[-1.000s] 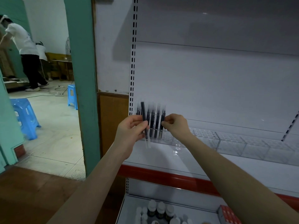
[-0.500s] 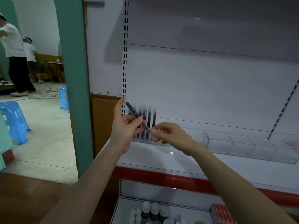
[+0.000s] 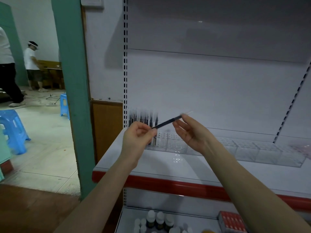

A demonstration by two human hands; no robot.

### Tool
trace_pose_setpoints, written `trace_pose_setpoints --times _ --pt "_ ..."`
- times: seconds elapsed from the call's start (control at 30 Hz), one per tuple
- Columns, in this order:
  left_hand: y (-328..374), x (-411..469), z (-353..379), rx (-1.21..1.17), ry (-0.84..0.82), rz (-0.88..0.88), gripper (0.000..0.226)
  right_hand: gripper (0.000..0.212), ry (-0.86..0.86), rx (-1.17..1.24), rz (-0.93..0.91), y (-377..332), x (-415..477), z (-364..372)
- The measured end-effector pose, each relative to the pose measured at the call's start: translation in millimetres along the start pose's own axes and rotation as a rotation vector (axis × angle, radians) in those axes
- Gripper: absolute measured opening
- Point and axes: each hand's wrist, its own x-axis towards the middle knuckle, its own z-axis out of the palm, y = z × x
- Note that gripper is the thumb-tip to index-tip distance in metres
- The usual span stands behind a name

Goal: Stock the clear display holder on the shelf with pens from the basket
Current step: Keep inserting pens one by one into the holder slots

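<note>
While aslant, pen (image 3: 165, 123) between left hand (image 3: 137, 138), right (image 3: 193, 134).

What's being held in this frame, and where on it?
One pen, by both ends: the left hand pinches its lower dark end, and the right hand pinches it near the clear upper tip.

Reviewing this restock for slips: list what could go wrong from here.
1. The pen lies nearly level. The left hand pinches its dark end, while the right hand meets the pale end with fingertips only. It could slip and drop onto the shelf.
2. It must be turned upright over the clear display holder. Swinging it may knock the standing pens just behind it.
</note>
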Motion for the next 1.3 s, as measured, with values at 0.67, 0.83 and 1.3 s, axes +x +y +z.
trace_pose_setpoints --times 0.67,0.83,1.3 --pt "-58 -15 -13 1.016 -0.322 0.173 0.032 0.022 0.236 -0.958 -0.599 10 51 32" --pt "-60 -14 -13 1.013 -0.312 0.191 0.031 0.025 0.225 -1.01 -0.562 15 60 34" --pt "-62 -13 -12 1.033 -0.303 0.204 0.032 0.023 0.219 -1.055 -0.58 14 66 34"
